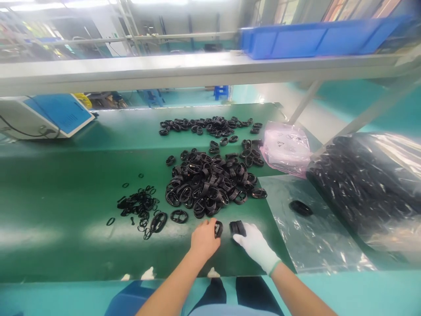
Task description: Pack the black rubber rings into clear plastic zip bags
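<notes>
My bare left hand (204, 239) is closed on a coiled black cable (218, 229) just above the green table mat (82, 254). In a white glove, my right hand (256, 245) grips a bundle of coiled black cables (237, 228), seen from its ridged side. A short gap separates the two hands. Beyond them lies a large heap of coiled black cables (207, 184). Two single coils rest to the left of my left hand, one a flat coil (179, 216). Small black rings (140, 204) are scattered farther left.
A clear plastic bag (315, 237) lies flat at the right with one black coil (301, 208) on it. Behind stands a full bag of black coils (358, 184). A pink bag (286, 147), more coils (210, 125), a blue-topped machine (59, 112) and an overhead shelf (148, 70) lie farther back.
</notes>
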Tool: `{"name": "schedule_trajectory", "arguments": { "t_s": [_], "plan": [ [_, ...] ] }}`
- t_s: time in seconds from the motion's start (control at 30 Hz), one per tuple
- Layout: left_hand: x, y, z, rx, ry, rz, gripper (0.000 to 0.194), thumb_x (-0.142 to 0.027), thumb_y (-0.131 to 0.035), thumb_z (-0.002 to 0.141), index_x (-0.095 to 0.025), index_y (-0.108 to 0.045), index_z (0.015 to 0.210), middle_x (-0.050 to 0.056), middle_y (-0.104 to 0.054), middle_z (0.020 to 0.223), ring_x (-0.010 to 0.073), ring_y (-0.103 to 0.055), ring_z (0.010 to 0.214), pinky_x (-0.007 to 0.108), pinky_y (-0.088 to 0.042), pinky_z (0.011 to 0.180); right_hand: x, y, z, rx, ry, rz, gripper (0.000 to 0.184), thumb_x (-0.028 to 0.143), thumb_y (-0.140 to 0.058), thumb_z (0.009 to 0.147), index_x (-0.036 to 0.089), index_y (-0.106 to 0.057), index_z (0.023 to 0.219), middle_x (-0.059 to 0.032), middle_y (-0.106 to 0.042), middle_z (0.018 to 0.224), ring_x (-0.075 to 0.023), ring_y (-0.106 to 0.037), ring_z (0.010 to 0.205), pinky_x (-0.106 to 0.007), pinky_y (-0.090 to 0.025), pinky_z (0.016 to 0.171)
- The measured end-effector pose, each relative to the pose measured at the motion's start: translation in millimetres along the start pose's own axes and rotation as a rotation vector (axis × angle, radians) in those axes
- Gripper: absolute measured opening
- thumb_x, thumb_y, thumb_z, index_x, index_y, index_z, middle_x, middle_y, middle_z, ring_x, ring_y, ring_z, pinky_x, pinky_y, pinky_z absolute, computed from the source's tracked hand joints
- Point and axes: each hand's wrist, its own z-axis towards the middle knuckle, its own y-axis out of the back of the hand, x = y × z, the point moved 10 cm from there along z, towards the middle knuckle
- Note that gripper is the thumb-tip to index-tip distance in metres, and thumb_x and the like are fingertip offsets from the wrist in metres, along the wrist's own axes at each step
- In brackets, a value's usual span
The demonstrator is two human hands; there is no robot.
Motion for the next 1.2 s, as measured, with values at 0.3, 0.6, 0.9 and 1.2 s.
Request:
{"name": "schedule_trajectory", "arguments": {
  "t_s": [0.3,0.6,0.9,1.2],
  "plan": [
    [-35.0,-8.1,-4.3,0.039,-0.212,0.066,0.074,0.002,-0.055,0.06,-0.027,-0.037,0.125,0.008,-0.044,0.123,0.0268,-0.044,0.11,0.039,-0.037,0.089,1.7,0.4,1.9,-0.012,0.032,-0.001,0.033,0.027,-0.052,0.071,0.012,-0.058,0.1,-0.0115,-0.057,0.095,-0.0233,-0.051,0.092,-0.031,-0.037,0.082],
    [-24.4,-25.3,-6.9,0.077,-0.141,-0.558,0.075,-0.017,-0.064,0.061,-0.031,-0.033,0.127,0.001,-0.048,0.12,0.0186,-0.049,0.103,0.03,-0.039,0.088,1.1,-1.1,3.0,-0.026,0.088,0.043,0.034,0.024,-0.05,0.072,0.016,-0.057,0.104,-0.0084,-0.058,0.098,-0.0208,-0.05,0.095,-0.028,-0.037,0.082],
    [-26.9,-39.7,-3.6,0.01,-0.099,-0.546,0.075,-0.02,-0.069,0.059,-0.029,-0.035,0.125,0.001,-0.049,0.119,0.0211,-0.044,0.11,0.035,-0.036,0.094,6.4,-0.4,4.0,-0.013,0.106,0.016,0.031,0.028,-0.049,0.073,0.016,-0.058,0.1,-0.0083,-0.059,0.094,-0.021,-0.051,0.093,-0.029,-0.037,0.082],
    [53.9,33.0,-16.2,-0.266,0.001,-0.263,0.035,-0.018,-0.047,0.076,-0.024,-0.048,0.111,0.004,-0.05,0.115,0.0181,-0.045,0.11,0.032,-0.036,0.094,-4.9,-9.3,3.7,-0.054,-0.049,-0.039,0.042,0.042,-0.053,0.069,0.016,-0.054,0.102,-0.0139,-0.055,0.098,-0.0273,-0.054,0.093,-0.035,-0.039,0.075]
  ]
}}
